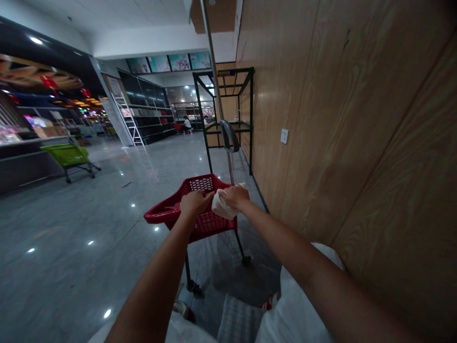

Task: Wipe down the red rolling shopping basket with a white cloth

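A red plastic shopping cart (211, 228) stands right in front of me, its side and basket full of small holes. My left hand (194, 202) is closed over the near rim of the cart, fingers mostly hidden from view. Beside it, my right hand (236, 195) grips a crumpled white cloth (223, 206) against the same rim. The cloth hangs a little over the cart's red edge. From the cart's far right side rises a long thin metal pole (215, 71) with a dark grey loop-shaped piece (229, 136) on it.
A wood-panelled wall (339, 119) with a socket (284, 136) runs close along my right. Ahead stands a black metal frame (252, 119). On the left are a green cart (69, 155) and a ladder (131, 121). A person (187, 125) crouches far back by shelves.
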`<state>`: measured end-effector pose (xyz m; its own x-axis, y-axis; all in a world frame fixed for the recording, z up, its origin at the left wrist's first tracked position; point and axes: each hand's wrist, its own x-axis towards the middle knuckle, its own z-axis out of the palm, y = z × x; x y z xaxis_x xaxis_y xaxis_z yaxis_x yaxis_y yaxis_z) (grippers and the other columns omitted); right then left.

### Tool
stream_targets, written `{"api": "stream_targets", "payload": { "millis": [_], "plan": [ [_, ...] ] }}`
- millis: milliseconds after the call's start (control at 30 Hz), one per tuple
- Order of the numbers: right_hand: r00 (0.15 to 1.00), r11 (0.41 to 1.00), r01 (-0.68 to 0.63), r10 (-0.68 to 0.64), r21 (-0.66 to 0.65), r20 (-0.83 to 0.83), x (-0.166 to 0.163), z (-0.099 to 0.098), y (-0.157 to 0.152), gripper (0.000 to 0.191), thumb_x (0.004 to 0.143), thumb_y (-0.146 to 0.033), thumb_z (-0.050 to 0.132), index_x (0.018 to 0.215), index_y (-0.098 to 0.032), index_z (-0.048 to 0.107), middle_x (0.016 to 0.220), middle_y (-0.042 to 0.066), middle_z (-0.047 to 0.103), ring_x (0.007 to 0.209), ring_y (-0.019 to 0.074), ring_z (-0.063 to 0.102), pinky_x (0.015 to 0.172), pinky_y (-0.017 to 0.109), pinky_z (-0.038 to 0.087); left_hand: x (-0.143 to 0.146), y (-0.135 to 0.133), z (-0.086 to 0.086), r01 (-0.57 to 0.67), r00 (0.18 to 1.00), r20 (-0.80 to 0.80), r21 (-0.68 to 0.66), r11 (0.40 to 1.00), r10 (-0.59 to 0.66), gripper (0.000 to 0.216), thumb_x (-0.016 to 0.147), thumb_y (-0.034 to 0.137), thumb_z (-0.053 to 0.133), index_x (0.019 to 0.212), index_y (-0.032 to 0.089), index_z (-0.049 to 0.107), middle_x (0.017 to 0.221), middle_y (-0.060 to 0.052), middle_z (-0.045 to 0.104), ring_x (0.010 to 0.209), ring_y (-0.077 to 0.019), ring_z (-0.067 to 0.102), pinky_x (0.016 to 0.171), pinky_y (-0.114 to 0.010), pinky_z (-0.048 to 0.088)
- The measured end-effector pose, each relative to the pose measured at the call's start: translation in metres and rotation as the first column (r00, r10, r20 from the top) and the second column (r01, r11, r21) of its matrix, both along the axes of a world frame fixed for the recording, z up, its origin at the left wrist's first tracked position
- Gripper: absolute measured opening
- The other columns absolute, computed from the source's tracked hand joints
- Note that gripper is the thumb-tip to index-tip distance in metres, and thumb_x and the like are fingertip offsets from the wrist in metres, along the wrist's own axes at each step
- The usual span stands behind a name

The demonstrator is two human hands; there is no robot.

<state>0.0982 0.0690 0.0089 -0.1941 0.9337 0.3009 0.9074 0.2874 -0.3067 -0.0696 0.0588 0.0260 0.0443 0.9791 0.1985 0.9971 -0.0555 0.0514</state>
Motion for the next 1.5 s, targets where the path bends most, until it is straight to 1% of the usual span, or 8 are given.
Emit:
{"api": "stream_targets", "payload": {
  "millis": [167, 367, 533, 700, 900, 1167, 1333, 1500],
  "plan": [
    [1.0, 0.996, 0.025, -0.024, -0.089, 0.011, 0.007, 0.004, 0.012, 0.074, 0.076, -0.083, 0.038, 0.083, -0.021, 0.076, 0.09, 0.012, 0.073, 0.085, 0.0275, 0.065, 0.07, 0.033, 0.042, 0.008, -0.004, -0.002, -0.006, 1.0, 0.011, 0.007, 1.0, 0.006, 0.073, 0.084, 0.069, 0.021, 0.101, 0.019, 0.071, 0.1, -0.017, 0.071, 0.094, -0.0312, 0.065, 0.078, -0.037, 0.047],
    [0.975, 0.947, -0.061, 0.125, 0.316, -0.185, 0.011, -0.043, -0.011, 0.036, 0.091, -0.048, 0.049, 0.091, -0.021, 0.073, 0.096, 0.007, 0.07, 0.096, 0.0221, 0.059, 0.091, 0.034, 0.037, 0.001, -0.007, -0.004, -0.054, 0.996, 0.066, 0.024, 0.998, 0.053, 0.071, 0.082, 0.071, 0.025, 0.095, 0.021, 0.073, 0.095, -0.015, 0.072, 0.088, -0.0293, 0.067, 0.074, -0.035, 0.047],
    [0.918, 0.882, -0.122, 0.275, 0.455, -0.286, 0.01, -0.068, -0.019, 0.034, 0.088, -0.041, 0.056, 0.115, -0.023, 0.066, 0.118, 0.008, 0.064, 0.114, 0.0252, 0.05, 0.103, 0.04, 0.032, -0.01, -0.005, -0.002, -0.016, 0.997, 0.075, 0.021, 1.0, 0.014, 0.072, 0.081, 0.074, 0.024, 0.093, 0.023, 0.073, 0.093, -0.012, 0.073, 0.085, -0.0262, 0.067, 0.071, -0.031, 0.045],
    [0.835, 0.892, -0.228, 0.385, 0.39, -0.392, 0.03, -0.062, 0.003, 0.03, 0.089, -0.039, 0.052, 0.105, -0.022, 0.069, 0.109, 0.007, 0.068, 0.106, 0.0231, 0.056, 0.1, 0.038, 0.037, -0.018, 0.003, 0.001, 0.064, 0.995, 0.083, -0.012, 0.998, -0.063, 0.07, 0.081, 0.073, 0.027, 0.09, 0.021, 0.073, 0.091, -0.012, 0.072, 0.079, -0.0241, 0.065, 0.067, -0.03, 0.043],
    [0.733, 0.966, -0.235, 0.25, 0.11, -0.633, 0.067, -0.065, 0.032, 0.038, 0.087, -0.048, 0.046, 0.089, -0.018, 0.068, 0.086, 0.005, 0.072, 0.084, 0.0219, 0.064, 0.076, 0.032, 0.049, -0.035, 0.001, 0.001, 0.137, 0.984, 0.118, -0.033, 0.99, -0.132, 0.064, 0.081, 0.072, 0.031, 0.084, 0.023, 0.072, 0.083, -0.008, 0.071, 0.07, -0.0197, 0.062, 0.062, -0.028, 0.039],
    [0.543, 0.919, -0.348, 0.358, 0.184, -0.76, 0.042, -0.077, 0.023, 0.029, 0.081, -0.044, 0.055, 0.092, -0.021, 0.069, 0.099, 0.004, 0.072, 0.093, 0.0225, 0.065, 0.087, 0.036, 0.048, -0.065, -0.008, 0.008, 0.265, 0.959, 0.132, -0.096, 0.96, -0.251, 0.057, 0.084, 0.065, 0.034, 0.077, 0.021, 0.07, 0.073, -0.004, 0.069, 0.063, -0.0147, 0.059, 0.06, -0.025, 0.036],
    [0.537, 0.919, -0.29, 0.386, 0.266, -0.75, 0.03, -0.075, -0.003, 0.031, 0.084, -0.043, 0.057, 0.103, -0.022, 0.068, 0.108, 0.005, 0.07, 0.101, 0.0217, 0.062, 0.092, 0.036, 0.046, -0.076, -0.004, 0.001, 0.313, 0.945, 0.067, 0.088, 0.946, -0.319, 0.049, 0.087, 0.053, 0.036, 0.076, 0.021, 0.071, 0.081, -0.005, 0.071, 0.073, -0.017, 0.061, 0.069, -0.027, 0.041],
    [0.564, 0.886, -0.39, 0.446, 0.252, -0.695, 0.039, -0.07, -0.024, 0.035, 0.085, -0.047, 0.056, 0.105, -0.02, 0.068, 0.105, 0.006, 0.07, 0.096, 0.0218, 0.063, 0.088, 0.034, 0.047, -0.072, -0.011, 0.001, 0.011, 0.996, -0.088, 0.406, 0.914, 0.027, 0.034, 0.088, 0.031, 0.041, 0.084, 0.017, 0.071, 0.103, -0.011, 0.068, 0.093, -0.0234, 0.058, 0.084, -0.038, 0.04]
  ]
}}
